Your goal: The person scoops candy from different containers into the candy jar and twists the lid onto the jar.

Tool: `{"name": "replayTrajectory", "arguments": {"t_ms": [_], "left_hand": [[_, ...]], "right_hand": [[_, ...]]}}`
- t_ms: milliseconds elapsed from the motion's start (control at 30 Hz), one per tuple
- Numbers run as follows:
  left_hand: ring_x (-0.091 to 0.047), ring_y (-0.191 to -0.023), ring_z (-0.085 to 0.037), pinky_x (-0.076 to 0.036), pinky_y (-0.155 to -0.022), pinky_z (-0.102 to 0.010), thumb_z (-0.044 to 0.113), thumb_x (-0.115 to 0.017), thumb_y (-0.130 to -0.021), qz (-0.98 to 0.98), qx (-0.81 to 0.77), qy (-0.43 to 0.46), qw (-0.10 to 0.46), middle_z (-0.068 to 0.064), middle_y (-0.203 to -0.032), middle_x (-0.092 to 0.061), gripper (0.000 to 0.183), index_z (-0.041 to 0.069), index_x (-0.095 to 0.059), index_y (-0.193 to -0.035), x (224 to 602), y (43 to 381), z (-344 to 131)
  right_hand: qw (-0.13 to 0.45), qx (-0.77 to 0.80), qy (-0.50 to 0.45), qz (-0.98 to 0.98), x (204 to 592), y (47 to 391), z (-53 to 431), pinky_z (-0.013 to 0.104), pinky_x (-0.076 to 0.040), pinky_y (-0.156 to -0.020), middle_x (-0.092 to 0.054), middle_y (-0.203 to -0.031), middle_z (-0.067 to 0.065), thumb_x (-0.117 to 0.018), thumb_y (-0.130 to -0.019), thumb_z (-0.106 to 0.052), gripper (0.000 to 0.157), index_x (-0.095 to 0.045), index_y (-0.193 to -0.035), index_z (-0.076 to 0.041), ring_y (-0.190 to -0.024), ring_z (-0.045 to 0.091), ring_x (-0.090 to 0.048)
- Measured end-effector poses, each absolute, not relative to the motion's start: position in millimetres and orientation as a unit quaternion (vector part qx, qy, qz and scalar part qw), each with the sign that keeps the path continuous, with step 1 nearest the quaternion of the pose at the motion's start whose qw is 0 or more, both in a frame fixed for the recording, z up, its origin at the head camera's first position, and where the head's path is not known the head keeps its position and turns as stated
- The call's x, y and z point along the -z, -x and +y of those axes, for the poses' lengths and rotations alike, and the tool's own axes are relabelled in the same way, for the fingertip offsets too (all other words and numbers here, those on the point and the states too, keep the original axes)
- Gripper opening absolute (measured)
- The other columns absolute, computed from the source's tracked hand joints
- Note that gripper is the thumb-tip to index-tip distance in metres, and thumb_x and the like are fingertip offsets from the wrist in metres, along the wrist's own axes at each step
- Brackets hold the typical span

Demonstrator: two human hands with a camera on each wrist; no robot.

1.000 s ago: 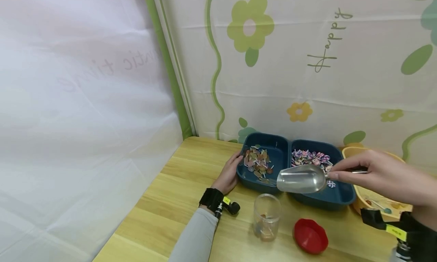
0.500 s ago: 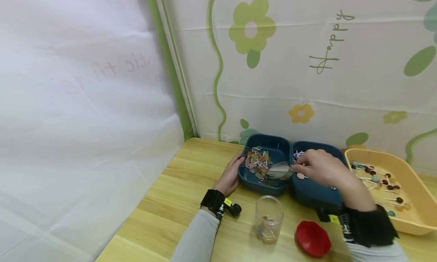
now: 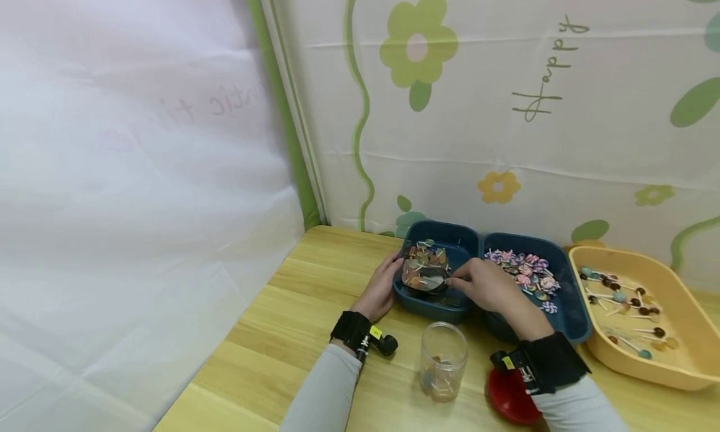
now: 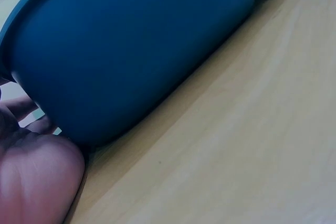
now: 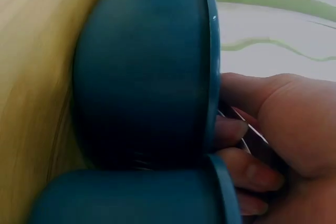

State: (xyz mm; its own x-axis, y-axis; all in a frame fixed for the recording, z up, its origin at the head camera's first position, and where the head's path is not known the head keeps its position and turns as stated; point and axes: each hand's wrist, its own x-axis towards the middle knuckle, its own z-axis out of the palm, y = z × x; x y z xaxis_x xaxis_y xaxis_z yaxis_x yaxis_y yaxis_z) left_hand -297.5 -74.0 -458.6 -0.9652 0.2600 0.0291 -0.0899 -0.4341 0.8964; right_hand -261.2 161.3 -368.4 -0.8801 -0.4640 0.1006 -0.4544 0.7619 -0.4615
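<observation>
My left hand [image 3: 378, 288] grips the left side of a dark blue bin [image 3: 413, 301], its fingers at the rim. In the left wrist view, the palm [image 4: 39, 179] is beside the bin's outer wall. Small flat lollipops [image 3: 427, 256] with white sticks lie in this bin. My right hand [image 3: 488, 284] pinches the handle of a metal scoop [image 3: 432, 283], which is down among these lollipops. From the right wrist, thumb and fingers [image 5: 249, 169] show curled round the handle behind the bin's rim; the scoop's bowl is hidden there.
A second blue bin [image 3: 579, 316] adjoins on the right, holding swirl lollipops [image 3: 525, 271]. Beyond it is a yellow tray [image 3: 694, 351] with ball lollipops [image 3: 635, 302]. In front stand a clear jar [image 3: 444, 357] with some candies and a red lid [image 3: 509, 399], partly under the right wrist.
My right hand has moved left with the scoop, from over the swirl lollipops down into the left bin's flat lollipops. My left hand has stayed at the bin.
</observation>
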Motion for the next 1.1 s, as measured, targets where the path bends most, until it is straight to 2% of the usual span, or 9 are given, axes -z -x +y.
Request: {"name": "replayTrajectory", "arguments": {"t_ms": [267,500,600,700,800,867,933,1000,1100], "left_hand": [[-0.037,-0.146,-0.03,-0.039,-0.113,-0.037,0.021,-0.035,-0.114,0.522,-0.842,-0.085,0.109,-0.017,-0.161,-0.035,0.048,0.008,-0.032,-0.16,455.8,297.9,-75.5],[-0.036,-0.146,-0.032,-0.037,-0.116,-0.04,0.022,-0.037,-0.113,0.523,-0.842,-0.086,0.104,-0.019,-0.16,-0.035,0.049,0.007,-0.032,-0.16,457.8,299.3,-75.3],[-0.039,-0.143,-0.032,-0.042,-0.109,-0.036,0.022,-0.038,-0.113,0.52,-0.843,-0.084,0.105,-0.02,-0.159,-0.036,0.049,0.007,-0.032,-0.16,459.3,298.5,-75.4],[-0.05,-0.127,-0.025,-0.048,-0.094,-0.028,0.022,-0.038,-0.113,0.521,-0.843,-0.081,0.103,-0.02,-0.151,-0.042,0.049,0.007,-0.033,-0.159,460.4,298.6,-75.2],[-0.05,-0.109,-0.018,-0.046,-0.084,-0.024,0.022,-0.038,-0.113,0.526,-0.842,-0.074,0.099,-0.019,-0.143,-0.044,0.048,0.006,-0.034,-0.158,460.2,299.3,-75.0],[-0.05,-0.11,-0.018,-0.046,-0.086,-0.025,0.022,-0.038,-0.113,0.527,-0.841,-0.075,0.098,-0.019,-0.143,-0.044,0.049,0.005,-0.033,-0.158,459.8,299.9,-74.6],[-0.049,-0.125,-0.022,-0.045,-0.098,-0.028,0.021,-0.038,-0.113,0.527,-0.841,-0.077,0.096,-0.019,-0.152,-0.041,0.049,0.004,-0.033,-0.159,459.6,300.1,-74.3],[-0.041,-0.141,-0.026,-0.039,-0.112,-0.033,0.02,-0.037,-0.113,0.525,-0.841,-0.082,0.096,-0.019,-0.159,-0.035,0.049,0.004,-0.032,-0.159,459.4,300.3,-74.3],[-0.034,-0.148,-0.031,-0.032,-0.12,-0.041,0.019,-0.036,-0.113,0.521,-0.843,-0.086,0.097,-0.019,-0.162,-0.033,0.049,0.003,-0.031,-0.159,459.7,300.8,-74.5]], "right_hand": [[0.035,0.249,0.264,0.931,355.1,260.0,165.4,0.032,-0.046,-0.06,-0.076,-0.095,0.005,-0.065,-0.101,-0.019,0.02,-0.082,-0.101,-0.009,-0.067,0.01,-0.058],[0.041,0.245,0.294,0.923,348.0,260.8,176.9,0.029,-0.043,-0.057,-0.076,-0.092,0.003,-0.068,-0.099,-0.019,0.017,-0.083,-0.098,-0.011,-0.062,0.01,-0.052],[0.048,0.26,0.308,0.914,353.3,265.7,181.1,0.028,-0.043,-0.058,-0.076,-0.093,0.003,-0.068,-0.1,-0.019,0.017,-0.083,-0.099,-0.012,-0.064,0.01,-0.053],[0.059,0.28,0.325,0.901,357.7,269.6,185.1,0.027,-0.044,-0.059,-0.076,-0.095,0.004,-0.068,-0.1,-0.019,0.017,-0.083,-0.101,-0.011,-0.066,0.008,-0.054],[0.069,0.306,0.34,0.886,359.4,271.3,188.9,0.026,-0.044,-0.058,-0.075,-0.094,0.004,-0.067,-0.1,-0.018,0.018,-0.082,-0.104,-0.009,-0.066,0.007,-0.052],[0.074,0.326,0.345,0.877,359.4,271.4,190.8,0.026,-0.042,-0.058,-0.074,-0.092,0.004,-0.066,-0.101,-0.016,0.019,-0.081,-0.106,-0.007,-0.064,0.007,-0.049],[0.08,0.347,0.346,0.868,359.6,271.3,191.5,0.026,-0.041,-0.057,-0.072,-0.091,0.004,-0.064,-0.102,-0.015,0.02,-0.08,-0.108,-0.005,-0.063,0.008,-0.047],[0.084,0.364,0.349,0.86,361.1,272.0,190.7,0.027,-0.04,-0.056,-0.069,-0.088,0.002,-0.063,-0.102,-0.013,0.02,-0.079,-0.11,-0.004,-0.062,0.008,-0.046],[0.084,0.379,0.35,0.853,364.0,273.2,187.8,0.027,-0.037,-0.054,-0.059,-0.074,-0.003,-0.062,-0.103,-0.014,0.021,-0.079,-0.111,-0.004,-0.059,0.007,-0.041]]}}
